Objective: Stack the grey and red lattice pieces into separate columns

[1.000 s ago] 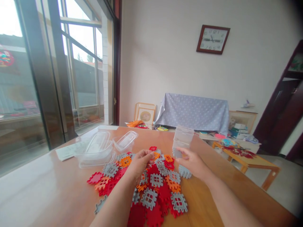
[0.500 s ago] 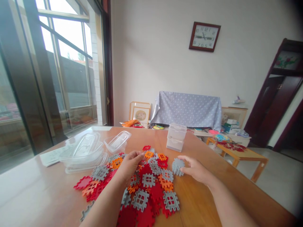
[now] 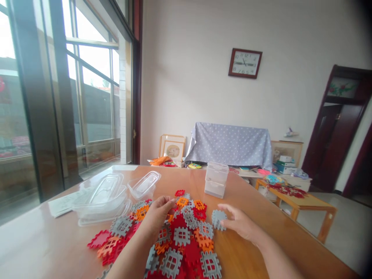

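On the table lies a spread pile of notched plastic building tiles [image 3: 182, 236] in red, orange and grey, some with window-like openings. My left hand [image 3: 159, 211] is over the far part of the pile, thumb and fingers pinched together; whatever they hold is hidden. A small stack of grey notched tiles [image 3: 218, 220] stands right of the pile. Around its right side are the thumb and fingers of my right hand [image 3: 236, 221], with the thumb at its near edge.
Clear plastic containers and lids [image 3: 100, 197] stand at the left beside white paper [image 3: 62, 205]. A clear box [image 3: 216, 180] is at the far right of the table. Beyond are a dotted cloth cover [image 3: 232, 143] and a low wooden table [image 3: 302, 199].
The whole view has tilted upward, so the table and wall things appear lower. Both hands stay at nearly the same places by the pile and the grey stack.
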